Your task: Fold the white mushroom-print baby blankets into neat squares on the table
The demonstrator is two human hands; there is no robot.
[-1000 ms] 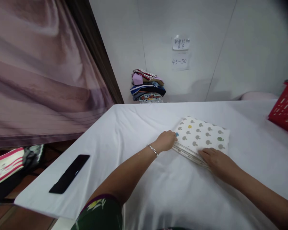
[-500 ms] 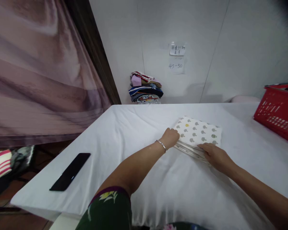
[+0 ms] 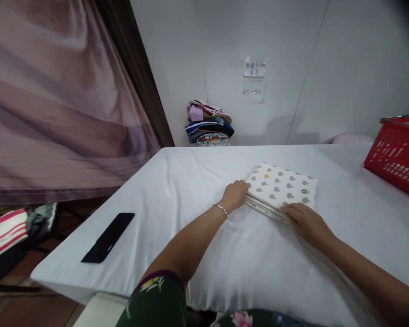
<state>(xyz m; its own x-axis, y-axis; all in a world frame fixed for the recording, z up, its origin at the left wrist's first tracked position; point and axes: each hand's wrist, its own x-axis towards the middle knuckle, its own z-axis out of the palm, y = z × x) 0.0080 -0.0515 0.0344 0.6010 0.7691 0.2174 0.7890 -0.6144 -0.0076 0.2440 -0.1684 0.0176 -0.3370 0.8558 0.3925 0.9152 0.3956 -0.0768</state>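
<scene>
White sheeting covered the table (image 3: 177,200) on which the work lay. Nearest the camera, a dark floral sleeve (image 3: 153,299) showed at the bottom edge, and a black phone (image 3: 108,237) lay flat near the table's left edge, well apart from both hands.

Change over the preceding second: very little. Both hands had kept their stations on the folded cloth (image 3: 282,186), and the cloth had stayed in the same place on the table, its layers stacked and its outline unchanged. Only the view had shifted slightly. Judgement: the cloth was settled in its folded form, and the hands were steadying its edges rather than moving it.

Left hand (image 3: 234,194), with a bracelet (image 3: 221,209) at the wrist: fingers curled against the cloth's near-left corner, touching it. The fingertips were hidden, so a pinch could not be confirmed.

Right hand (image 3: 305,220): fingers extended and flat, resting on the near edge of the layers, grasping nothing.

The spotted cloth therefore lay just beyond and between the two hands.

Farther off, a red basket (image 3: 395,154) stood at the table's right side. Against the wall sat a stack of folded fabrics (image 3: 209,121), with paper notes (image 3: 254,68) above and a mauve curtain (image 3: 54,100) at left.
</scene>
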